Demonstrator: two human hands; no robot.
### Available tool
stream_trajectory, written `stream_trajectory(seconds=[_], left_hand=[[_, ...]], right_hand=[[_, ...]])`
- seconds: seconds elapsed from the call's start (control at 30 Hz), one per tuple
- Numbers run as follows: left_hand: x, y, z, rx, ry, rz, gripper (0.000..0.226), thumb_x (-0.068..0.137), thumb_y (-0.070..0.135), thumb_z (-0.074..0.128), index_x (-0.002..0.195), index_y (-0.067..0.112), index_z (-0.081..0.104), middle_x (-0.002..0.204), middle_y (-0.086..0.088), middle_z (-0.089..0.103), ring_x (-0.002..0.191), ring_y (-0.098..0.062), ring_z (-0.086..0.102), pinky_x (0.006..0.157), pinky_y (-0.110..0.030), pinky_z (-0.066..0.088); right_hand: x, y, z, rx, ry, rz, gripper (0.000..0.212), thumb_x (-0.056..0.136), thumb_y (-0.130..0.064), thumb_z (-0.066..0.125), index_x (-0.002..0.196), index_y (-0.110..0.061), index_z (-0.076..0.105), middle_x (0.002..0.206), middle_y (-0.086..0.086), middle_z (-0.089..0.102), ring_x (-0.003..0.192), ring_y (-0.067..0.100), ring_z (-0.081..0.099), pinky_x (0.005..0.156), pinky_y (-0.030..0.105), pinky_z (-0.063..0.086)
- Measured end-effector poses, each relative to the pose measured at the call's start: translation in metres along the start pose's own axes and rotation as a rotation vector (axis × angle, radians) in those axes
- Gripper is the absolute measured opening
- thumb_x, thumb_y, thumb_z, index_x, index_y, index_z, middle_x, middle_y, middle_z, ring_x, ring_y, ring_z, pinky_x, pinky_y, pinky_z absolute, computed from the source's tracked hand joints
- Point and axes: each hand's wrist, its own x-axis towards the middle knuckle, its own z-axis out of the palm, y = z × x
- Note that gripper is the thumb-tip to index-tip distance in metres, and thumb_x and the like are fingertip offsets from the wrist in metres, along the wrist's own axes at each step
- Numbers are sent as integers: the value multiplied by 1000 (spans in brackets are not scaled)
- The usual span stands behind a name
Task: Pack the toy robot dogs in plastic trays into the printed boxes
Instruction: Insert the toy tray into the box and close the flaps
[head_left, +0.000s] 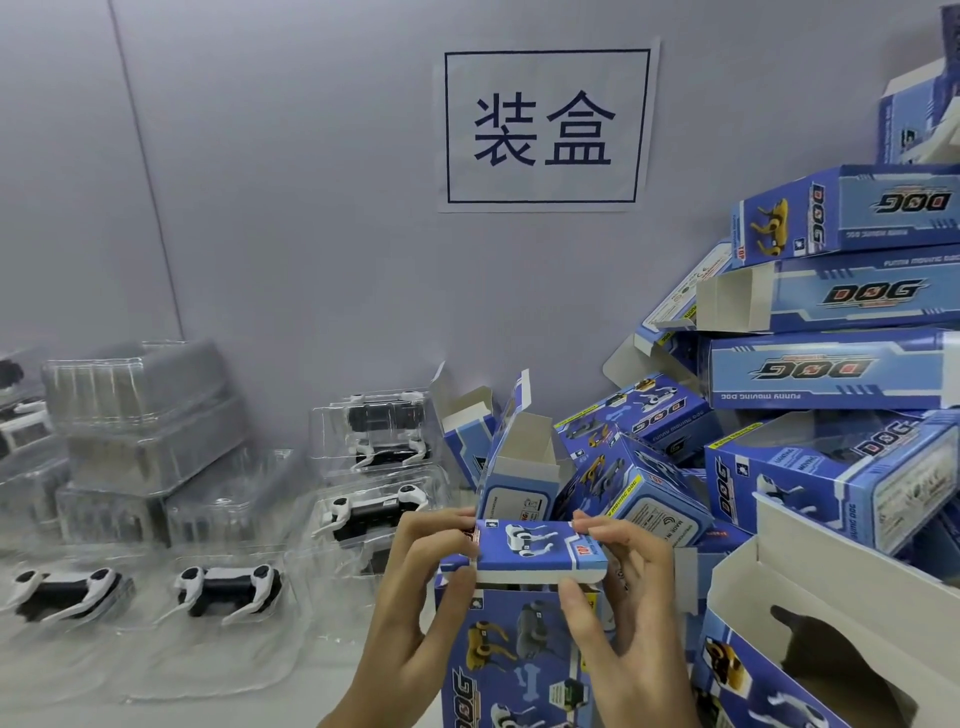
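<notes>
Dogs (221, 590) sit in clear trays (363, 525) along our table's (332, 680) left; blue boxes (831, 364) pile at its right. Our left hand (415, 587) and right hand (623, 597) pinch the near box's (519, 654) top flap (540, 545), fingers curled.

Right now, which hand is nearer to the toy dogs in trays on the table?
Left. The left hand holds the box flap on the side facing the toy dogs; the right hand holds the flap's far side, by the box pile.
</notes>
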Motion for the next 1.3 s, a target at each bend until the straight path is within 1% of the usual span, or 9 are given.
stream_trajectory(seconds=[0.13,0.3,0.47,0.77,0.87,0.97,1.07,1.13,1.3], left_hand=[[-1,1,1,-14,-23,24,21,106,50,51,119,37,63,142,-1,49,144,-38,39,82,-44,65],[-5,-1,5,-30,7,20,18,106,49,53,115,36,61,143,0,53,149,-35,39,87,-60,60],[-6,-2,6,-31,26,33,20,105,51,54,113,33,59,143,0,55,149,-33,42,84,-57,62],[-8,-14,11,141,95,103,14,107,46,48,100,35,53,136,7,62,145,-28,50,91,-67,55],[-5,-12,9,212,57,143,15,109,51,43,110,41,55,139,10,58,145,-25,49,99,-58,54],[-2,-7,9,313,-18,210,24,107,46,52,129,41,60,143,4,53,140,-28,51,107,-40,48],[-1,-4,14,326,15,191,22,104,46,58,124,42,67,138,5,55,135,-33,53,103,-49,52],[-2,-2,15,321,34,188,19,103,48,59,119,42,69,136,6,56,135,-34,53,100,-55,53],[-2,1,17,273,52,152,19,100,48,64,116,40,71,137,6,55,137,-29,52,99,-59,54]], right_hand=[[1,-1,0,-151,-38,-71,17,97,-28,67,111,-38,67,136,-3,56,138,27,48,81,31,63],[1,-2,0,-105,-29,-35,20,90,-26,67,108,-34,71,137,-1,57,140,27,47,77,32,64],[2,-3,-2,32,-43,57,20,87,-14,68,101,-28,72,132,-4,61,136,19,52,75,35,65],[0,1,-4,-87,-58,-32,13,94,-22,71,102,-32,71,135,-1,61,138,30,50,75,35,64],[2,2,-5,-98,-63,-58,8,97,-33,69,104,-34,71,137,-1,61,140,31,49,79,41,64],[2,4,-4,-134,-70,-97,22,96,-50,69,107,-32,72,139,1,63,143,26,50,94,50,59],[0,6,-4,-166,-61,-110,24,95,-50,70,110,-31,74,141,-2,64,143,22,51,103,48,55],[0,7,-5,-159,-54,-119,23,95,-49,70,111,-33,75,142,-6,65,144,22,51,102,46,56],[1,2,-6,-165,-48,-140,22,94,-47,71,113,-36,76,140,-9,66,143,20,52,102,49,56]])
